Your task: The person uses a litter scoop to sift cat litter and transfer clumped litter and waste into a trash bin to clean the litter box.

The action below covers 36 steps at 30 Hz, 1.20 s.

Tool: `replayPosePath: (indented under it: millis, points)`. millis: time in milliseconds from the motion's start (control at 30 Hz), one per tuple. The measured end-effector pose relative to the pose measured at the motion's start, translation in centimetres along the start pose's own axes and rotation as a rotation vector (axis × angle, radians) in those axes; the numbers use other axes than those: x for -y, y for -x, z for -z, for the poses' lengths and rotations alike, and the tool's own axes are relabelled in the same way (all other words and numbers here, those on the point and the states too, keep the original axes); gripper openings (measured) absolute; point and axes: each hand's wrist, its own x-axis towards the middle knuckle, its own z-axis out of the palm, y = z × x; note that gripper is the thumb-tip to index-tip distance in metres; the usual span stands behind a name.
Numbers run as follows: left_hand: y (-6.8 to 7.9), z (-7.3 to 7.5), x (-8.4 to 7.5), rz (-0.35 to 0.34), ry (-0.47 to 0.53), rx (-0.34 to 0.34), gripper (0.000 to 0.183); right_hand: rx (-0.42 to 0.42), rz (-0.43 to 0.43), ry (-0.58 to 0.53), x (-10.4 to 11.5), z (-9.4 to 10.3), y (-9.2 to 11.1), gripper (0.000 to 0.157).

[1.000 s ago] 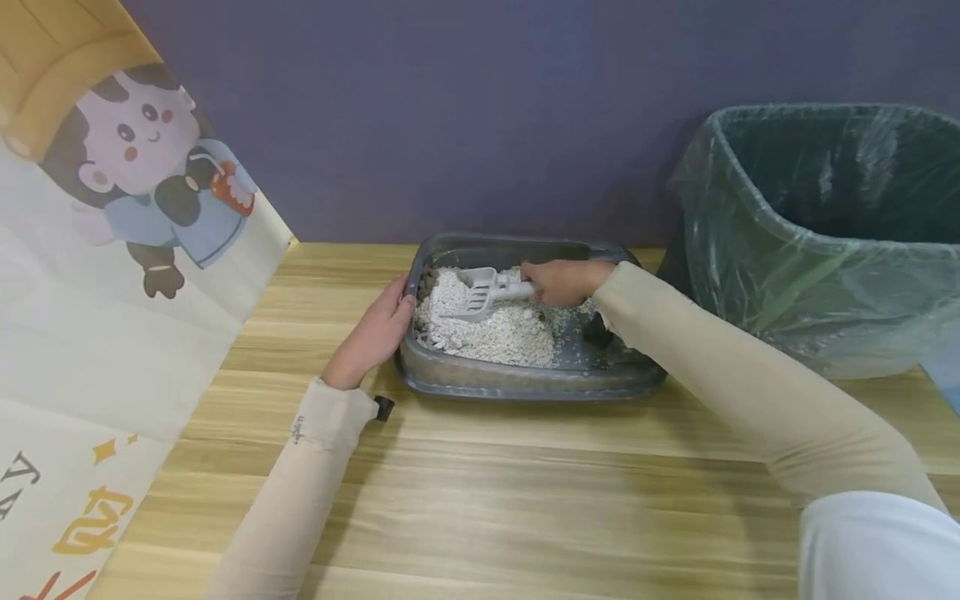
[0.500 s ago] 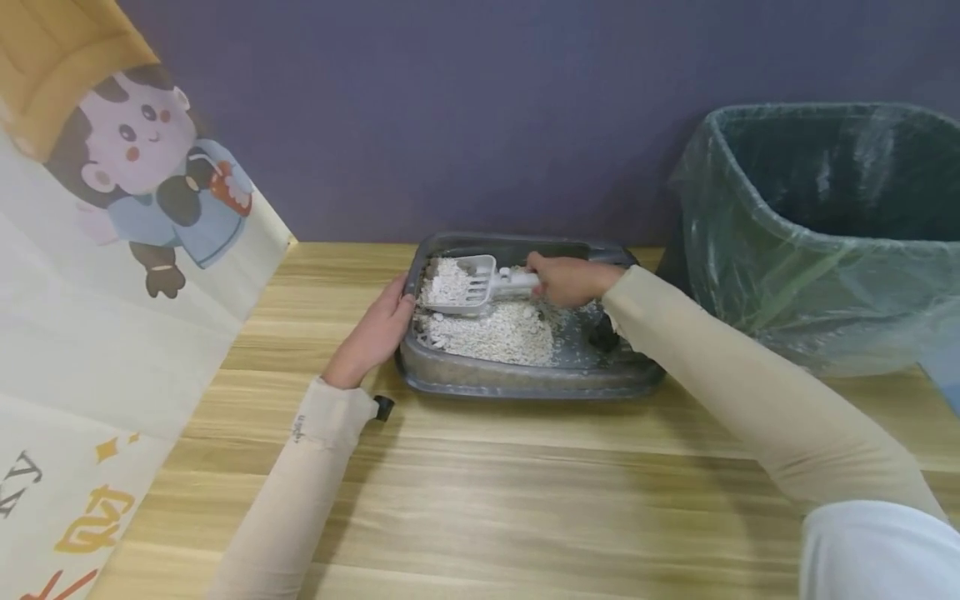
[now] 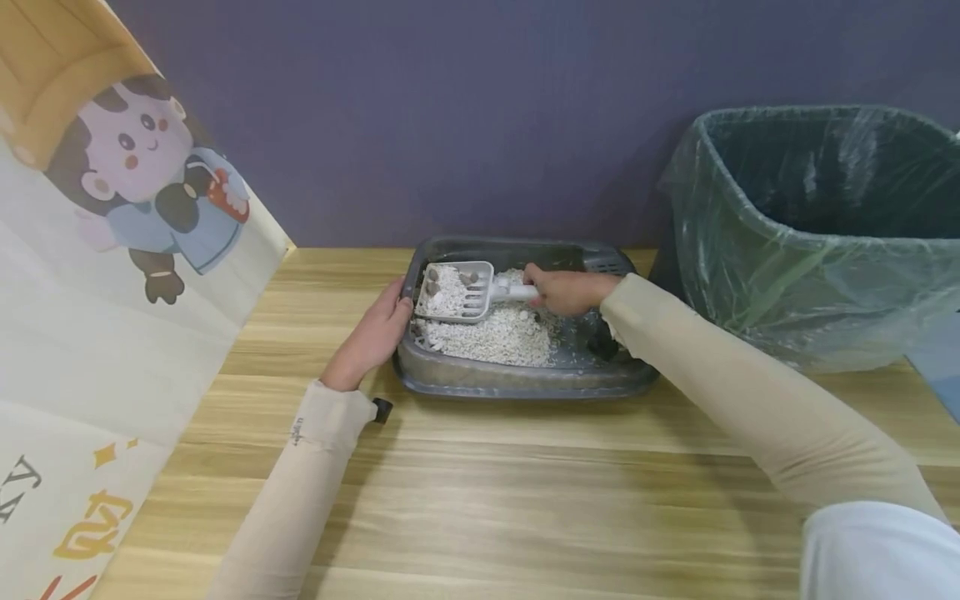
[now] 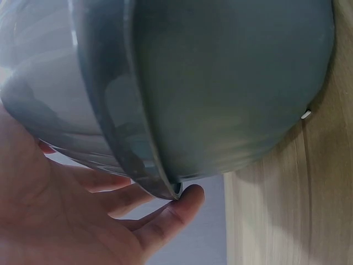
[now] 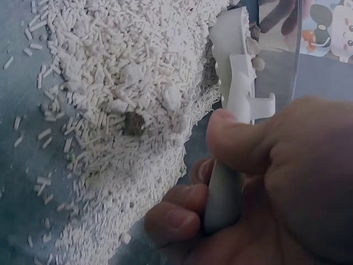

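Observation:
My right hand (image 3: pixel 573 292) grips the handle of a pale grey slotted litter scoop (image 3: pixel 501 290). Thumb and curled fingers wrap that handle in the right wrist view. White litter and several brownish clumps (image 3: pixel 432 282) lie in the scoop's head, which overlaps the left part of a dark grey litter box (image 3: pixel 525 382). Below it, white pellet litter (image 5: pixel 132 72) is heaped, with a small dark lump (image 5: pixel 133 123) on it. My left hand (image 3: pixel 371 337) rests against the box's left end, its fingers (image 4: pixel 168 221) extended along the outside at the rim.
A large bin (image 3: pixel 750 208) lined with a clear plastic bag stands right of the box. A purple-grey wall (image 3: pixel 450 125) rises behind the wooden table (image 3: pixel 487 500). On the left is a panel with a cartoon figure (image 3: pixel 142 158).
The scoop has come from the litter heap toward the box's left end and leveled, with clumps now showing in it. The left hand stays at the box's left end.

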Motion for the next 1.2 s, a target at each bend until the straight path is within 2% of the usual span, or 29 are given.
replayPosePath:
  millis: [233,500,867,1067,1200]
  points:
    - [0.0,-0.1,-0.1,0.02,-0.004,-0.001,0.052,-0.01,0.037,-0.04,-0.6,0.5,2.6,0.035]
    - [0.0,-0.1,0.2,0.016,-0.013,0.001,0.053,-0.207,0.11,0.027,-0.7,-0.1,6.1,0.024]
    - [0.2,-0.1,0.2,0.024,-0.012,0.001,0.052,-0.442,0.197,0.024,-1.9,-2.8,8.4,0.021]
    - [0.3,0.0,0.0,0.036,-0.013,0.005,0.053,-0.535,0.212,0.026,-2.0,-2.9,9.4,0.021]
    - [0.3,0.1,0.0,0.039,-0.01,0.01,0.053,-0.554,0.207,0.037,-1.9,-2.6,10.2,0.022]
